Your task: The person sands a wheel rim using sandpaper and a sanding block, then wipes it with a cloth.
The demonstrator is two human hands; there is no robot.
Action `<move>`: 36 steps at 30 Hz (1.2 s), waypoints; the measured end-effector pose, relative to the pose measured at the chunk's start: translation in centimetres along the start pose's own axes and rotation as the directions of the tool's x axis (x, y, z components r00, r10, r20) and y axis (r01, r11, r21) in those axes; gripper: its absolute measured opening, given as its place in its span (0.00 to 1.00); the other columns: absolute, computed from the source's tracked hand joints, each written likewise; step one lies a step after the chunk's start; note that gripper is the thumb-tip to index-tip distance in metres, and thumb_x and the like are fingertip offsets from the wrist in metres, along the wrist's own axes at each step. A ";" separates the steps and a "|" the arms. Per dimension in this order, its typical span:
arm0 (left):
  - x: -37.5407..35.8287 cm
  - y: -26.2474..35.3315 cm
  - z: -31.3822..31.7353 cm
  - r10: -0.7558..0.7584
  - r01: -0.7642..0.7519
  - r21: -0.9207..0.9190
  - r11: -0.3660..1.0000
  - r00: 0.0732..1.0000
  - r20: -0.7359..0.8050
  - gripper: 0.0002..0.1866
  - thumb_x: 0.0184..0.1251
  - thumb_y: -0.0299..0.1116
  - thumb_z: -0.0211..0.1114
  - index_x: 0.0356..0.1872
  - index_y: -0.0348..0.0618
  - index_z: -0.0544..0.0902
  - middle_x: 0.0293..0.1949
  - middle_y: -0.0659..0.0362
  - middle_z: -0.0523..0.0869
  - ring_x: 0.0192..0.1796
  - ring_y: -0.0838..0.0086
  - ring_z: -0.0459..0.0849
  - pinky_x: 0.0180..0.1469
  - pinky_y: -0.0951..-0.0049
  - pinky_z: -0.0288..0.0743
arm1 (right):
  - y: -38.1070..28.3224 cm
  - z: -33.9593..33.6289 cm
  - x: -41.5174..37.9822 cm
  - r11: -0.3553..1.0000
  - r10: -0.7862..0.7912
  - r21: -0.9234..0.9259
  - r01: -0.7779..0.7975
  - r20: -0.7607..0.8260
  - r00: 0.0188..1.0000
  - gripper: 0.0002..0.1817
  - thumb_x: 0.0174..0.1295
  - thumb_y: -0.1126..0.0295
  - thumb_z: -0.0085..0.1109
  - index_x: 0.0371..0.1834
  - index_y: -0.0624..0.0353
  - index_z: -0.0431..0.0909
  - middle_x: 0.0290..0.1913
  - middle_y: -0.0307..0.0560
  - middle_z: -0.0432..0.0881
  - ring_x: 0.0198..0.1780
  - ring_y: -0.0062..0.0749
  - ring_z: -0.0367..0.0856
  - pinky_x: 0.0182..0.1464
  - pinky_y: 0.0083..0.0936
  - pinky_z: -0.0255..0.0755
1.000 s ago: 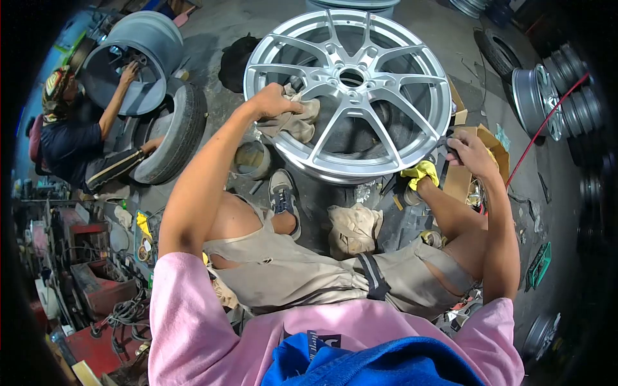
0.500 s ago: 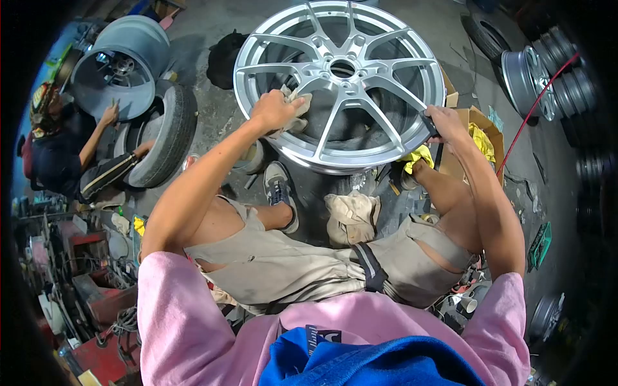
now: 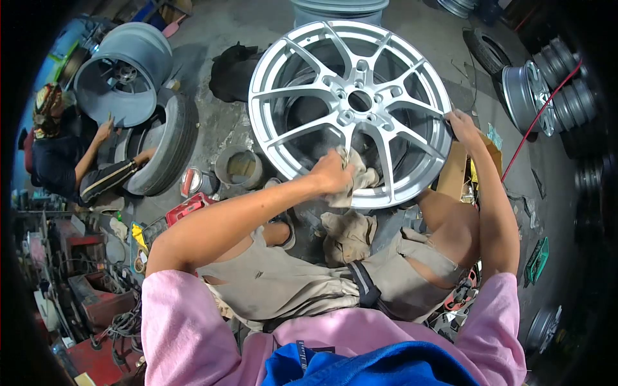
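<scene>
The left hand (image 3: pixel 333 172) reaches forward from a bent elbow, fingers bunched around a cloth (image 3: pixel 357 177) at the near edge of the silver wheel (image 3: pixel 348 119). The right hand (image 3: pixel 462 125), its forearm raised, grips the wheel's right rim.

i see a glossy, smooth silver metal spoked wheel (image 3: pixel 402 98), a matt, crumpled beige cloth rag (image 3: pixel 364 175) and rough grey concrete floor (image 3: pixel 222 122).

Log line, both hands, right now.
left hand: holds cloth at wheel, near edge | right hand: at wheel, right side | co-worker: beside tire
</scene>
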State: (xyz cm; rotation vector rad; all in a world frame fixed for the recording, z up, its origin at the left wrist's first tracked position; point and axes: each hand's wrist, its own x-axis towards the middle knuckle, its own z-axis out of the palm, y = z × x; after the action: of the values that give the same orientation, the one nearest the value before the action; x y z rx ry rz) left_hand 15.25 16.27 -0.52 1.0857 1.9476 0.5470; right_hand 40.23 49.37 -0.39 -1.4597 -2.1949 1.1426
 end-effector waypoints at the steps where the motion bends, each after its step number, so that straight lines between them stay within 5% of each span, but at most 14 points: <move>1: 0.0 -0.2 0.4 0.017 -0.017 0.012 1.000 0.999 0.036 0.40 0.75 0.47 0.62 0.66 0.12 0.65 0.63 0.23 0.78 0.68 0.36 0.79 0.72 0.53 0.72 | 0.9 -0.2 -0.1 1.000 0.002 -0.002 -0.002 -0.002 1.000 0.20 0.70 0.57 0.57 0.48 0.67 0.84 0.39 0.42 0.82 0.43 0.26 0.77 0.50 0.26 0.71; 7: 0.0 0.5 0.0 0.010 -0.030 0.215 0.976 0.996 0.090 0.40 0.77 0.52 0.60 0.65 0.15 0.68 0.60 0.24 0.81 0.66 0.37 0.81 0.67 0.52 0.76 | 2.8 -0.2 -0.9 0.999 -0.003 0.043 0.003 0.009 1.000 0.25 0.68 0.56 0.57 0.50 0.72 0.84 0.47 0.54 0.86 0.50 0.36 0.81 0.55 0.33 0.72; 9: -0.7 2.6 -2.8 0.008 -0.069 0.308 0.949 0.981 0.194 0.38 0.77 0.53 0.60 0.63 0.16 0.71 0.58 0.25 0.82 0.64 0.38 0.82 0.65 0.51 0.77 | 2.9 -0.1 -0.4 0.999 -0.032 0.012 0.032 0.014 0.999 0.16 0.73 0.61 0.54 0.45 0.66 0.81 0.37 0.38 0.78 0.40 0.23 0.73 0.47 0.24 0.68; 13: -0.2 2.9 -8.8 0.151 -0.341 0.444 0.828 0.900 0.409 0.30 0.76 0.55 0.62 0.59 0.35 0.83 0.50 0.36 0.89 0.53 0.47 0.89 0.55 0.52 0.81 | 2.9 -0.2 0.0 0.994 -0.053 -0.098 0.055 0.028 0.998 0.16 0.72 0.60 0.56 0.42 0.65 0.81 0.36 0.39 0.78 0.40 0.23 0.73 0.46 0.25 0.68; 14: -0.9 4.2 -11.9 0.173 -0.344 0.460 0.819 0.912 0.373 0.26 0.75 0.53 0.64 0.57 0.40 0.85 0.47 0.40 0.90 0.49 0.53 0.90 0.51 0.55 0.81 | 2.7 -0.2 -0.2 0.994 -0.046 -0.096 0.049 0.033 0.998 0.16 0.72 0.60 0.56 0.42 0.65 0.81 0.36 0.39 0.78 0.40 0.23 0.73 0.46 0.25 0.68; 15: -0.9 2.6 -14.4 0.519 -0.544 0.310 0.780 0.838 0.168 0.22 0.76 0.49 0.65 0.53 0.39 0.87 0.47 0.44 0.91 0.50 0.57 0.90 0.50 0.58 0.82 | 2.1 -0.6 -0.6 0.994 -0.039 -0.102 0.043 0.040 0.998 0.16 0.72 0.60 0.56 0.42 0.64 0.81 0.36 0.39 0.78 0.40 0.24 0.74 0.46 0.24 0.68; 17: -1.1 2.5 -20.4 0.425 -0.329 0.341 0.880 0.868 -0.259 0.20 0.71 0.45 0.68 0.54 0.39 0.87 0.48 0.44 0.91 0.51 0.56 0.91 0.55 0.59 0.82 | 3.2 -0.9 0.3 0.973 -0.133 -0.193 0.125 -0.026 0.991 0.16 0.72 0.60 0.58 0.42 0.65 0.82 0.33 0.38 0.78 0.39 0.27 0.75 0.44 0.25 0.69; 20: 5.1 -5.7 -29.3 0.542 0.013 0.638 0.770 0.516 -0.664 0.20 0.69 0.40 0.67 0.57 0.41 0.85 0.46 0.42 0.91 0.49 0.42 0.88 0.55 0.53 0.82 | 2.3 -1.9 0.2 0.932 -0.263 -0.306 0.193 -0.204 0.943 0.20 0.69 0.56 0.60 0.49 0.65 0.86 0.34 0.47 0.85 0.39 0.30 0.81 0.47 0.31 0.75; 21: 3.6 -2.4 -27.6 0.397 -0.058 0.435 0.899 0.527 -0.751 0.21 0.66 0.49 0.68 0.50 0.43 0.88 0.46 0.38 0.90 0.50 0.40 0.88 0.53 0.47 0.82 | 0.1 -1.8 -0.8 0.929 -0.267 -0.310 0.201 -0.186 0.946 0.20 0.69 0.56 0.60 0.49 0.65 0.86 0.34 0.47 0.85 0.39 0.30 0.81 0.47 0.31 0.75; 23: 7.4 -5.5 -27.9 0.434 0.002 0.504 0.864 0.504 -0.747 0.24 0.63 0.52 0.71 0.51 0.44 0.89 0.46 0.39 0.90 0.51 0.41 0.89 0.53 0.48 0.82 | -6.2 0.2 -5.6 0.949 -0.297 -0.166 0.269 -0.178 0.938 0.17 0.70 0.60 0.64 0.50 0.62 0.87 0.33 0.43 0.84 0.36 0.24 0.79 0.44 0.27 0.75; 26: 9.6 -4.1 -25.1 0.205 0.113 0.465 0.878 0.789 -0.579 0.31 0.60 0.60 0.73 0.54 0.46 0.88 0.48 0.41 0.91 0.53 0.45 0.89 0.57 0.50 0.81 | -12.8 5.8 -12.3 0.924 -0.372 -0.119 0.364 -0.062 0.926 0.12 0.68 0.65 0.70 0.49 0.60 0.88 0.33 0.42 0.84 0.37 0.22 0.79 0.43 0.22 0.74; 28: 13.0 -7.0 -22.4 0.305 0.089 0.455 0.886 0.628 -0.716 0.28 0.59 0.59 0.75 0.49 0.46 0.89 0.47 0.43 0.91 0.54 0.46 0.89 0.57 0.50 0.82 | -14.9 11.2 -15.8 0.809 -0.587 -0.037 0.587 -0.007 0.809 0.09 0.66 0.70 0.71 0.46 0.59 0.88 0.41 0.45 0.88 0.39 0.28 0.85 0.44 0.27 0.79; 31: 11.5 -5.7 -20.6 0.200 0.114 0.333 0.936 0.608 -0.769 0.27 0.59 0.59 0.75 0.47 0.45 0.89 0.46 0.44 0.91 0.53 0.46 0.89 0.56 0.49 0.82 | -16.4 17.7 -19.4 0.746 -0.665 0.046 0.664 0.110 0.739 0.07 0.63 0.73 0.71 0.43 0.59 0.88 0.37 0.49 0.81 0.43 0.44 0.82 0.48 0.37 0.77; 36: 11.4 -6.3 -20.5 0.201 0.060 0.285 0.957 0.572 -0.795 0.27 0.60 0.59 0.75 0.46 0.45 0.90 0.44 0.44 0.92 0.50 0.46 0.90 0.53 0.49 0.83 | -17.6 23.3 -20.9 0.704 -0.710 0.043 0.709 0.064 0.702 0.07 0.60 0.78 0.68 0.41 0.62 0.88 0.37 0.50 0.80 0.45 0.48 0.81 0.50 0.42 0.76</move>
State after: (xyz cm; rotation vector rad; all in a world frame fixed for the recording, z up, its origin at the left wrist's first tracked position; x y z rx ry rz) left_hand -8.01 22.89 1.73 1.2031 2.8877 0.9718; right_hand 24.26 17.27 1.28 -0.4287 -2.4343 0.9166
